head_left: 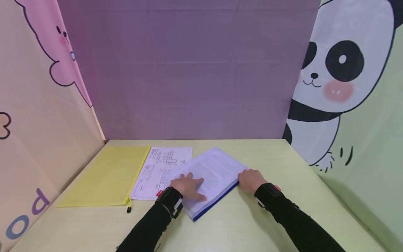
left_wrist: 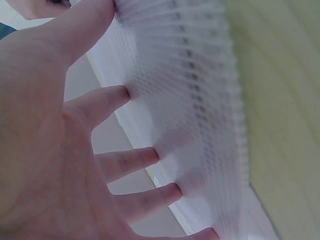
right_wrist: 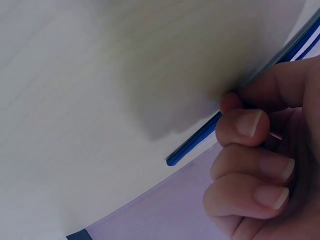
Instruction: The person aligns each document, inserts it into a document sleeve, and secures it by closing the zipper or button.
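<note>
A clear report cover (head_left: 218, 168) with printed sheets inside lies at an angle on the table. Its blue spine bar (head_left: 217, 200) runs along the near right edge. My left hand (head_left: 189, 187) rests on the top page with fingers spread, and in the left wrist view its fingertips (left_wrist: 152, 154) touch the see-through sheet. At the right corner, my right hand (head_left: 251, 180) pinches the spine edge between thumb and fingers. The right wrist view shows the bar's end (right_wrist: 172, 161) sticking out past those curled fingers. The inner side of the thumb's grip is partly hidden.
To the left lies a yellow zip folder (head_left: 104, 175), its black zip pull (head_left: 129, 209) hanging toward me. A white sheet with line drawings (head_left: 151, 175) sits between folder and report, partly covered by the report. Printed curtains and a purple backdrop (head_left: 195, 70) surround the pale table (head_left: 283, 210).
</note>
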Motion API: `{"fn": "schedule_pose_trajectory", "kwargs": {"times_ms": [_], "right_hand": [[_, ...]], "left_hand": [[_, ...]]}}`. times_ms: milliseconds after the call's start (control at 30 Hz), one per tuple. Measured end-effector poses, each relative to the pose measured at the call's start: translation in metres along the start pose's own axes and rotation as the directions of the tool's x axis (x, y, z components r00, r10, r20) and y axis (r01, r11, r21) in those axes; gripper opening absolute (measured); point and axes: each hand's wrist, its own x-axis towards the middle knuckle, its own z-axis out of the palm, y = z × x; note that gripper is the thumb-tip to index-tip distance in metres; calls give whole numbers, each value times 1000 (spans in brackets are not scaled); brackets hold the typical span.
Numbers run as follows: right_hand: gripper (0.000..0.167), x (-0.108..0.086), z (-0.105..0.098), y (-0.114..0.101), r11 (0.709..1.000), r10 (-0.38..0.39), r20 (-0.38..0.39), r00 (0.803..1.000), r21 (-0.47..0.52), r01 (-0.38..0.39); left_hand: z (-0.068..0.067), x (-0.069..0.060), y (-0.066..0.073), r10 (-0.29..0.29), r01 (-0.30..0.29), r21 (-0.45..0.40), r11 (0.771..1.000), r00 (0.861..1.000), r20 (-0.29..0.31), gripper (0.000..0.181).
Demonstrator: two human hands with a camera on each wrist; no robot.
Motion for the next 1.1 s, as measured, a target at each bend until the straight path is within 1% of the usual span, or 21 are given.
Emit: {"fn": "schedule_pose_trajectory", "kwargs": {"times_ms": [200, 433, 567, 700, 800, 900, 1100], "right_hand": [[18, -1, 1, 0, 1000, -7, -10, 1000, 5, 7], [18, -2, 1, -1, 1000, -17, -17, 1000, 4, 17], [19, -2, 2, -3, 999, -34, -7, 999, 13, 34], [19, -3, 2, -7, 998, -61, -19, 998, 24, 62], [19, -4, 2, -10, 997, -67, -25, 997, 28, 68], [18, -5, 1, -11, 997, -63, -15, 998, 41, 63], [14, -8, 0, -12, 994, -44, 42, 998, 104, 40]], "left_hand": [[2, 2, 0, -4, 4, -4, 1000, 1000, -4, 79], [2, 1, 1, -7, 6, -1, 1000, 1000, -5, 79], [0, 0, 2, -6, 6, 0, 1000, 1000, -7, 79], [0, 0, 2, -9, 9, 6, 1000, 1000, -15, 79], [-1, 0, 2, -9, 9, 10, 1000, 1000, -18, 79], [-1, 1, 2, -10, 11, 13, 1000, 1000, -12, 79], [1, -2, 3, -6, 6, -2, 1000, 1000, -12, 79]]}}
